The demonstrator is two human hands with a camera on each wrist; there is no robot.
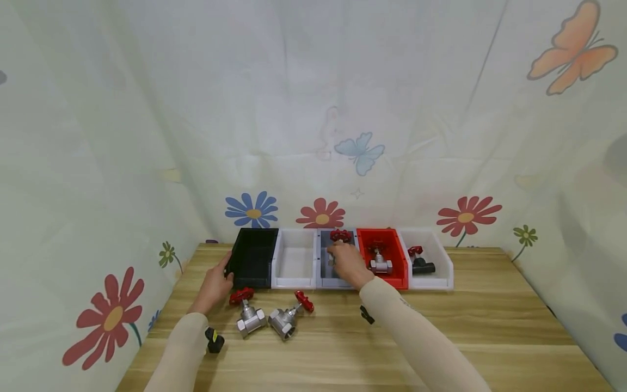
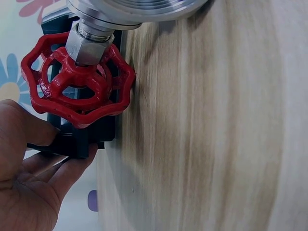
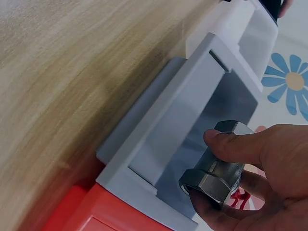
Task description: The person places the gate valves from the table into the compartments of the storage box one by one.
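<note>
The right hand [image 1: 349, 264] has its grip pinched on a metal valve [image 3: 215, 167], thumb on one side of the body and fingers curled round the other; the valve is at the grey bin [image 1: 338, 282], third in a row of five, its red wheel towards the back; whether it touches the bin's floor I cannot tell; the left hand [image 1: 214, 286] has its grip on the black bin [image 1: 252, 262] at the left end, thumb and fingers on either side of the wall; between these two bins stands a white bin [image 1: 295, 264]; next on the right, the red bin [image 1: 400, 280] holds another valve [image 1: 381, 265], and the end bin [image 1: 443, 275], also white, holds a black fitting [image 1: 423, 267] with a red wheel; two more metal valves [image 1: 283, 324] lie side by side on the table [image 1: 333, 354] in front of the row, near the left hand; a flowered curtain [image 1: 313, 81] hangs behind
</note>
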